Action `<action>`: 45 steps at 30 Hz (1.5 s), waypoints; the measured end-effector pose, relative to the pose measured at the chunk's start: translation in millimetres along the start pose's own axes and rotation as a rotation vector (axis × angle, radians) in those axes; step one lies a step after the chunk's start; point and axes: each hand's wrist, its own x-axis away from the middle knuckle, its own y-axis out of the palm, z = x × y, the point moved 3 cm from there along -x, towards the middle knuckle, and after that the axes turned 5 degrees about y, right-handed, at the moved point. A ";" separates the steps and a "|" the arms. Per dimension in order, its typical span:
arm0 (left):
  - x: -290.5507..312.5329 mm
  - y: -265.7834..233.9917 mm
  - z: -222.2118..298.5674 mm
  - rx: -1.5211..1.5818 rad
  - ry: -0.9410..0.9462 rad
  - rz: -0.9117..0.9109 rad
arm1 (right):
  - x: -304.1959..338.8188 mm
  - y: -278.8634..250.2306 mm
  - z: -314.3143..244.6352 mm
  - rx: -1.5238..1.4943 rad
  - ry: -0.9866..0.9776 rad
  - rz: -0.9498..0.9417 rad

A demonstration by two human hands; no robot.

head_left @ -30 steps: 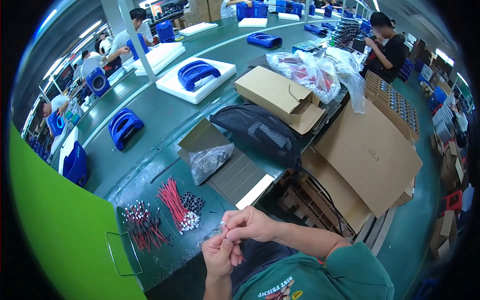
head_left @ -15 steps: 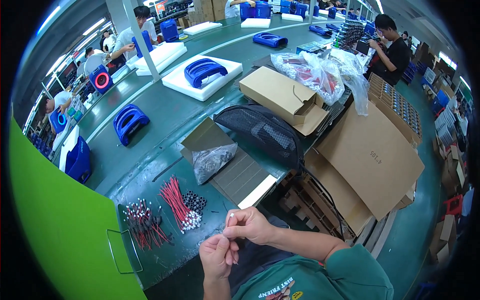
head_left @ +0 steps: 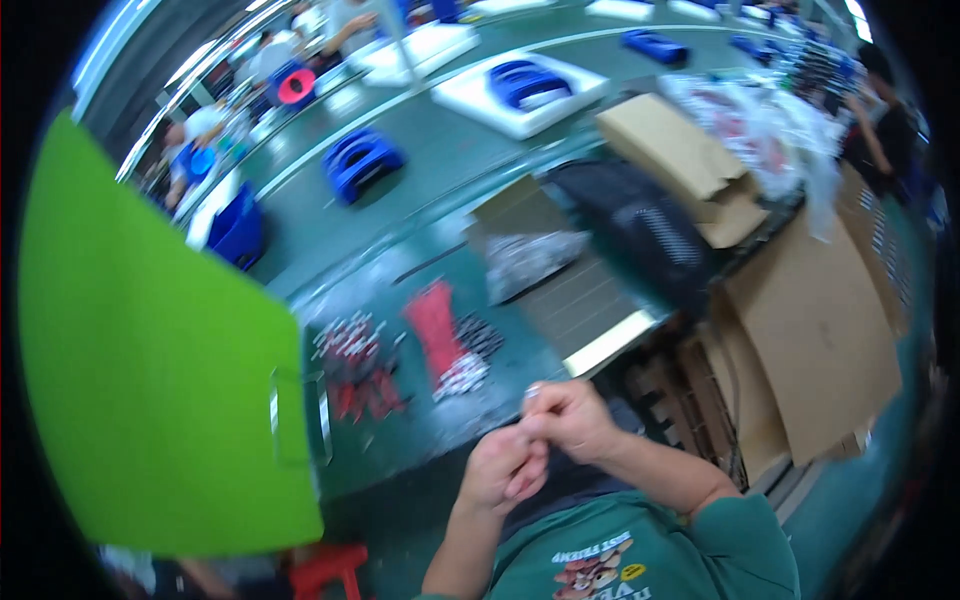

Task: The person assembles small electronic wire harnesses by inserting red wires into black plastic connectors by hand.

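Tiny white-tipped piece [head_left: 531, 391] is up at the right hand [head_left: 570, 418], just above the near edge of the desk – pinched between that hand's fingers. Left hand [head_left: 505, 468] is right up against it, fingers curled in tight, but it's too blurry to tell what they're gripping. Just past the hands, on the dark green desk [head_left: 408, 437], there's a bundle of thin red wires with white ends [head_left: 432, 325], a pile of small black rings [head_left: 482, 337] just beside it, and a messier clump of red and black wires [head_left: 362, 370] to the left. Behind those sits an open brown cardboard box [head_left: 590, 315] with a clear plastic bag of greyish bits [head_left: 535, 265] in it. Bright green panel [head_left: 170, 360] on the left; black mesh-sided bag [head_left: 635, 225] right of the box. Farther out – a curved blue plastic casing [head_left: 360, 163], plus another [head_left: 527, 84] on a white foam slab [head_left: 468, 103].
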 end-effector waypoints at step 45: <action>5.4 -60.2 96.9 -1.680 0.607 0.699 | 14.2 -15.7 31.4 0.193 0.252 0.119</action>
